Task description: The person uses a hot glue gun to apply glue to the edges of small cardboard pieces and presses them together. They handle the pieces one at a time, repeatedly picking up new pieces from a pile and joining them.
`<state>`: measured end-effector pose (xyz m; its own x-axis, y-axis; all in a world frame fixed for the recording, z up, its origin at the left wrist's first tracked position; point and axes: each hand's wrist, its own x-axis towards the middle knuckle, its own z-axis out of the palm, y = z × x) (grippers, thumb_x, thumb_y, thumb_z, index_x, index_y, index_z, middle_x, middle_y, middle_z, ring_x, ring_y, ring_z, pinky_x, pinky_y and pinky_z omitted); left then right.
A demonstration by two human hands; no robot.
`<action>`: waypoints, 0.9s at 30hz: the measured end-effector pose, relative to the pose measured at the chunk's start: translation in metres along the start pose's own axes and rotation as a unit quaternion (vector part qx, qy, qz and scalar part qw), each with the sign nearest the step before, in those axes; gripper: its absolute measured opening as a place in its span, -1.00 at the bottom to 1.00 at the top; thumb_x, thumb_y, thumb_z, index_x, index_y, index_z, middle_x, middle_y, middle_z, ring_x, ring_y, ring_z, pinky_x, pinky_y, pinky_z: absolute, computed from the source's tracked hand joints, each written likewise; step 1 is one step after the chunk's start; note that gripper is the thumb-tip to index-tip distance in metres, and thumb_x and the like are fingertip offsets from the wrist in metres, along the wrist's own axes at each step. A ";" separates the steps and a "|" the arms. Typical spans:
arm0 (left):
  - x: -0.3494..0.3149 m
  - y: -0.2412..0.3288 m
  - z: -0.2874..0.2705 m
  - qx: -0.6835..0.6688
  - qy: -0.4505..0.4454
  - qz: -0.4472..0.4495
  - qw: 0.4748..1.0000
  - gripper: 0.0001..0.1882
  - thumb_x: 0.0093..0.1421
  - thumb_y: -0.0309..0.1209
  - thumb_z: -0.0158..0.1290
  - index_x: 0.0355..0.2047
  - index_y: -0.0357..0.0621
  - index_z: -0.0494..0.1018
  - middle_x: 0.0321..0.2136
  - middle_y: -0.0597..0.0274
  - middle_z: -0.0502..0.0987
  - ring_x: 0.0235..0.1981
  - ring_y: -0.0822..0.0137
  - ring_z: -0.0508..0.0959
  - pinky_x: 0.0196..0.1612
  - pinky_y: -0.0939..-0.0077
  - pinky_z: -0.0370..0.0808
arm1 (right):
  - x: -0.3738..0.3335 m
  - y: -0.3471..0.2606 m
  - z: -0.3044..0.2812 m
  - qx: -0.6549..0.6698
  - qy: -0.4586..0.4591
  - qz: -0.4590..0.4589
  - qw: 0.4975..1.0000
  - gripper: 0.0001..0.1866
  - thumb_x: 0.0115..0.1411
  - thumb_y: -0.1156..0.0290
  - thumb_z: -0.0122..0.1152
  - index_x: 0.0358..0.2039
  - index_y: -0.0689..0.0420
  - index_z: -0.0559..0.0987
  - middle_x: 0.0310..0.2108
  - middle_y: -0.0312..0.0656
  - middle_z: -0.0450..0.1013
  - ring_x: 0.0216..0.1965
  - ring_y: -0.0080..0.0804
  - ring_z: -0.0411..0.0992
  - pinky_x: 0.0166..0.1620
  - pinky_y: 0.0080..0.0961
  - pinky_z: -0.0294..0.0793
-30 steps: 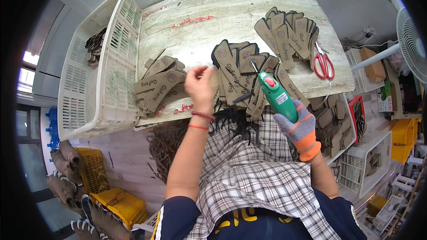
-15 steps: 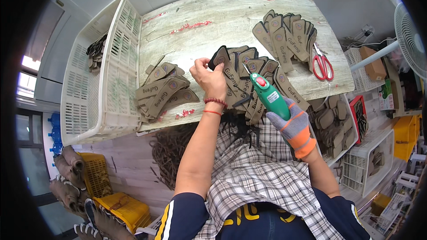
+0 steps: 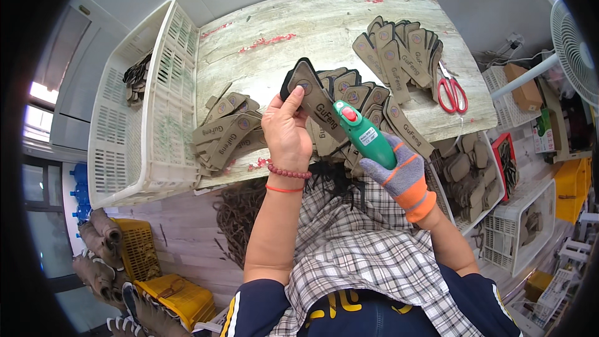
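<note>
My bare left hand [image 3: 287, 128] pinches a tan fabric strip with a black edge [image 3: 314, 97] between thumb and fingers, raised over the table. In my gloved right hand [image 3: 402, 175] is a green hand-held power tool with a red button [image 3: 368, 138]. The tool's front end meets the strip's right edge; its tip is hidden there. Under and behind the strip lies a heap of similar strips [image 3: 357, 92]. Another stack of strips [image 3: 228, 128] sits left of my left hand, and a fanned stack [image 3: 399, 56] lies at the far right.
Red-handled scissors [image 3: 452, 97] lie near the table's right edge. A white plastic crate [image 3: 171, 87] stands at the table's left. Dark trimmings [image 3: 240, 224] hang in a mass below the front edge. A crate of tan pieces [image 3: 468, 171] is at right, beneath a fan [image 3: 571, 56].
My left hand has lifted one strip off the heap and turned it, drawing it slightly left and nearer. The power tool has shifted left and down, against the strip's edge.
</note>
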<state>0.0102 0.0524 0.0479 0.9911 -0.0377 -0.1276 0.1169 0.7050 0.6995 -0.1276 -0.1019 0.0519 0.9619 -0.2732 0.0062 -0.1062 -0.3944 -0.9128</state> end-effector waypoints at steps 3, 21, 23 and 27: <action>-0.005 -0.007 0.004 0.002 -0.007 -0.036 0.999 -0.86 0.12 -0.58 0.05 -0.27 -0.21 0.46 -0.36 0.24 0.56 -0.37 0.44 0.52 -0.25 0.57 0.42 | 0.000 0.000 -0.003 -0.006 0.006 -0.006 1.000 -0.40 -0.07 0.18 0.40 -0.06 0.21 0.43 -0.34 -0.14 0.52 -0.37 -0.46 0.51 -0.29 -0.57 0.48; -0.029 -0.031 0.007 0.028 -0.031 -0.064 0.997 -0.89 0.09 -0.58 0.09 -0.34 -0.23 0.46 -0.40 0.23 0.56 -0.43 0.50 0.52 -0.35 0.70 0.44 | 0.003 -0.005 -0.010 0.000 0.032 0.011 0.999 -0.44 -0.07 0.24 0.40 -0.08 0.19 0.44 -0.38 -0.18 0.50 -0.42 -0.53 0.48 -0.34 -0.58 0.48; -0.031 -0.031 0.007 0.030 -0.041 -0.058 0.997 -0.88 0.09 -0.59 0.09 -0.33 -0.25 0.46 -0.39 0.22 0.56 -0.43 0.50 0.52 -0.33 0.69 0.44 | 0.003 -0.005 -0.012 0.004 0.028 0.019 0.999 -0.44 -0.07 0.23 0.41 -0.08 0.19 0.44 -0.37 -0.17 0.50 -0.42 -0.52 0.48 -0.34 -0.57 0.48; -0.032 -0.024 0.008 0.059 -0.056 -0.025 0.996 -0.87 0.09 -0.60 0.07 -0.31 -0.29 0.45 -0.38 0.20 0.56 -0.41 0.50 0.52 -0.28 0.67 0.46 | 0.002 -0.002 -0.017 -0.005 0.027 -0.005 1.000 -0.43 -0.08 0.21 0.41 -0.09 0.19 0.45 -0.38 -0.16 0.51 -0.42 -0.50 0.49 -0.33 -0.56 0.48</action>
<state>-0.0236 0.0315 0.0406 0.9840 -0.1539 -0.0897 0.1663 0.6127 0.7727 -0.1299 -0.1163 0.0602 0.9479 -0.3164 0.0368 -0.1001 -0.4056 -0.9085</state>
